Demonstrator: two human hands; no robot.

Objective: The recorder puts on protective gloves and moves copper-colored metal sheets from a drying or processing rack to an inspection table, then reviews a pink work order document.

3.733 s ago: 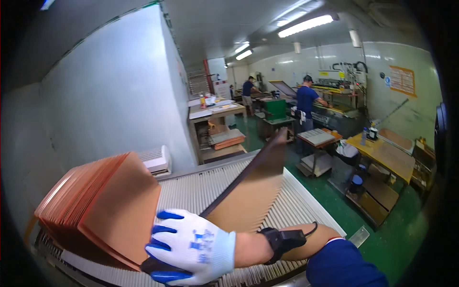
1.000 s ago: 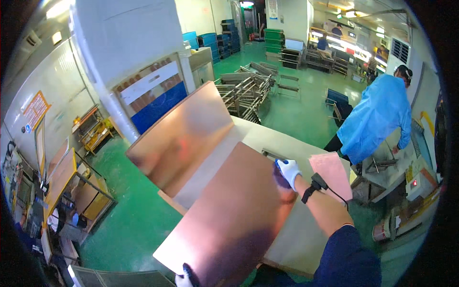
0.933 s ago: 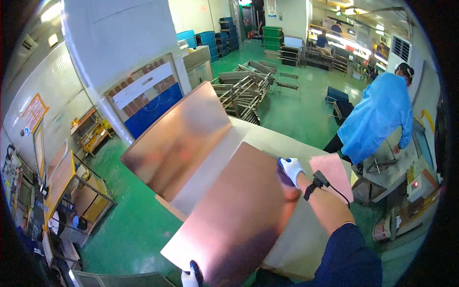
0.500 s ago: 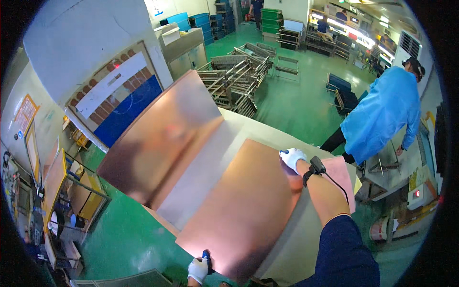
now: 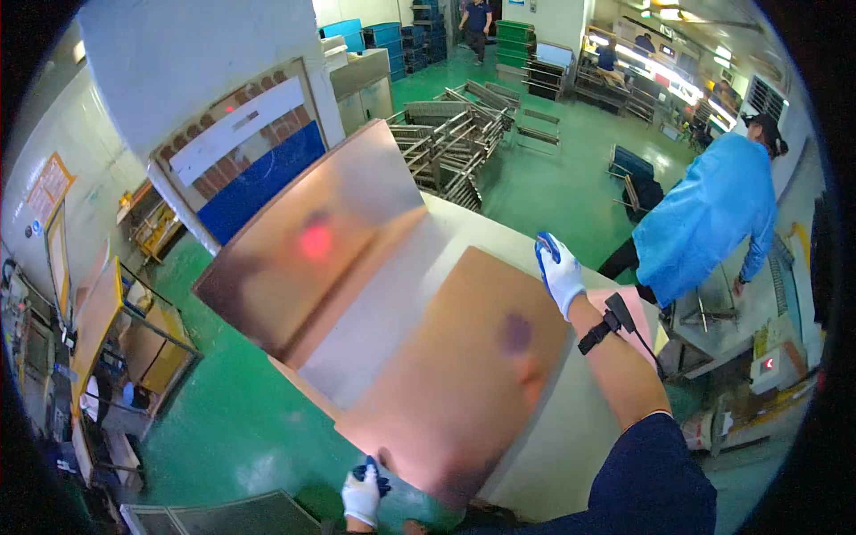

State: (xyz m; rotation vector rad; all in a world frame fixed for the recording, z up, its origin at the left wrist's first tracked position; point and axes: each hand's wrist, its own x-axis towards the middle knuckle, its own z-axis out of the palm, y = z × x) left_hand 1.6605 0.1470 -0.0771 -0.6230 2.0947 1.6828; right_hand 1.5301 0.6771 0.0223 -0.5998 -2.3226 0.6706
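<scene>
A large copper-coloured sheet (image 5: 455, 374) lies on a pale tabletop (image 5: 544, 437) before me. My right hand (image 5: 562, 275), in a white glove with blue on the fingers, is raised beside the sheet's far right corner. Its fingers are stretched out and hold nothing. At the near left corner, my left hand (image 5: 362, 495) wears a similar glove, its dark blue fingers apart just off the sheet's edge. Beyond a pale grey strip (image 5: 366, 343), a second copper sheet (image 5: 312, 250) leans up at a slant. Something pink (image 5: 606, 300) lies flat by my right wrist.
To the right, a person in a blue coat (image 5: 709, 214) bends at a side bench. Metal racks (image 5: 446, 143) stand on the green floor beyond the table. A yellow-edged shelf unit (image 5: 116, 330) is at the left. Another person (image 5: 477, 22) stands far back.
My right hand has lifted off the copper sheet, up and away from its edge. My left hand has come away from the near corner. The view has shifted slightly.
</scene>
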